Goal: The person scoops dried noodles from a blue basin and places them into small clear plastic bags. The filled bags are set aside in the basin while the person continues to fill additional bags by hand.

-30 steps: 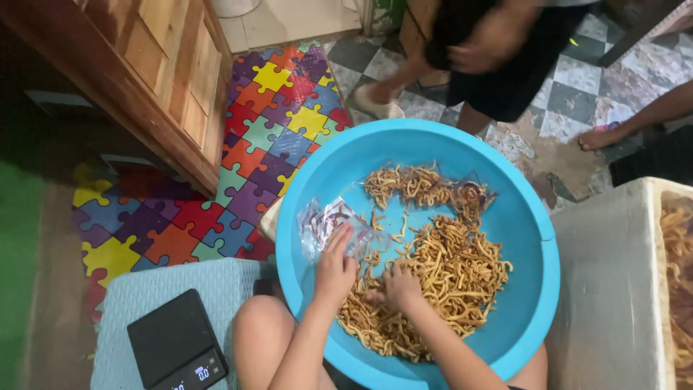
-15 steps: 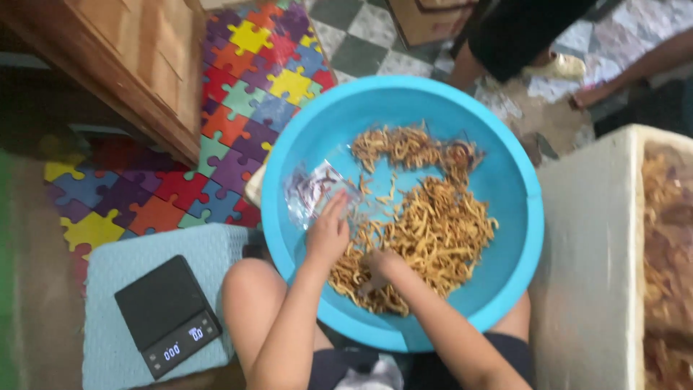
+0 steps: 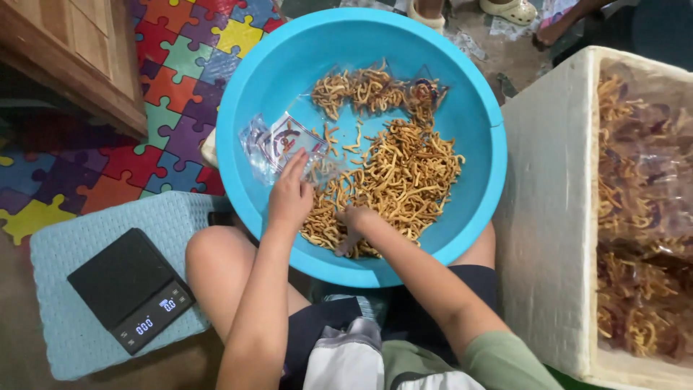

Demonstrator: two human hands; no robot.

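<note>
A big blue basin [image 3: 462, 101] rests on my knees and holds a heap of thin golden fried snack sticks [image 3: 401, 180]. Several clear plastic packets [image 3: 278, 144] lie against its left inner wall. My left hand [image 3: 290, 195] lies on the packets, fingers pinching the edge of one. My right hand [image 3: 354, 224] is dug into the near side of the heap, its fingers curled around a bunch of sticks.
A black digital scale [image 3: 130, 289] sits on a pale blue stool [image 3: 65, 325] at my left. A white foam box [image 3: 556, 217] full of bagged snack sticks stands at my right. Coloured puzzle floor mats [image 3: 144, 101] and a wooden cabinet [image 3: 65, 50] are at upper left; another person's feet [image 3: 505, 9] show beyond the basin.
The view has shifted closer over the basin. My left hand stays on the packets while my right hand has sunk deeper into the near side of the heap.
</note>
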